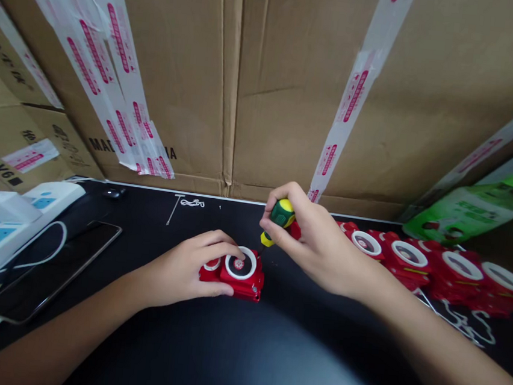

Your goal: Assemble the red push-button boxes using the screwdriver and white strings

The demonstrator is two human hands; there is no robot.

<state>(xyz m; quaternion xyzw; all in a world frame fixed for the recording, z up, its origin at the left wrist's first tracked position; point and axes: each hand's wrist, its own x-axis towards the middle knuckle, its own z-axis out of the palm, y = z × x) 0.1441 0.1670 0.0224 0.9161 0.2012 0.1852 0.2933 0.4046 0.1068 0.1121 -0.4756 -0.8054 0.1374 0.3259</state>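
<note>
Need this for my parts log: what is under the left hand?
A red plastic part on the black table, white ring showing; the left hand hides its left end.

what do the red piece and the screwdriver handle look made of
Red piece: likely moulded plastic, glossy, its front edge catching light. Screwdriver handle: probably plastic or rubber, green and yellow with a soft sheen; the look leaves that open.
</note>
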